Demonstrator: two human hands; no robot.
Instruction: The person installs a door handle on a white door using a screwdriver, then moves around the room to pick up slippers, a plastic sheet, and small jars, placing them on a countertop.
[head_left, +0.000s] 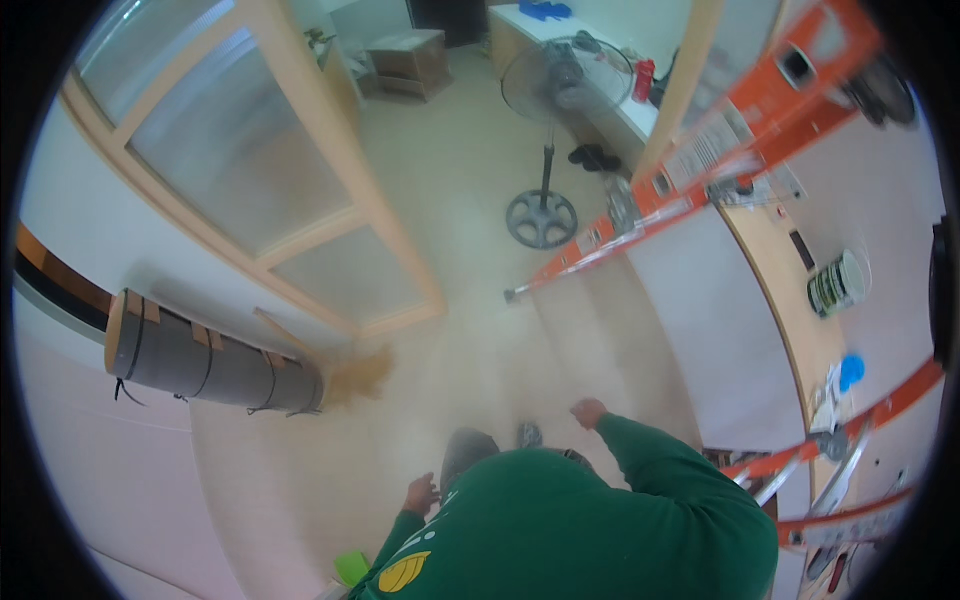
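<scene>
My left hand (pixel 422 494) hangs beside my left leg, its fingers loosely bent and somewhat apart, with nothing visible in it. In front of my right hip, my right hand (pixel 589 412) is curled closed, and I see nothing held in it. Neither hand touches anything that I can make out. Nearest the left hand, a bright green object (pixel 352 567) lies on the floor. An orange ladder (pixel 690 165) leans across the right side, well beyond my right hand.
A black pedestal fan (pixel 542 218) stands ahead. To the left are a wood-framed glazed partition (pixel 395 240) and a grey strapped cylinder (pixel 220 365), with brown debris (pixel 362 377) beside it. On the right counter (pixel 775 290) sit a bucket (pixel 838 284) and a blue item (pixel 851 373).
</scene>
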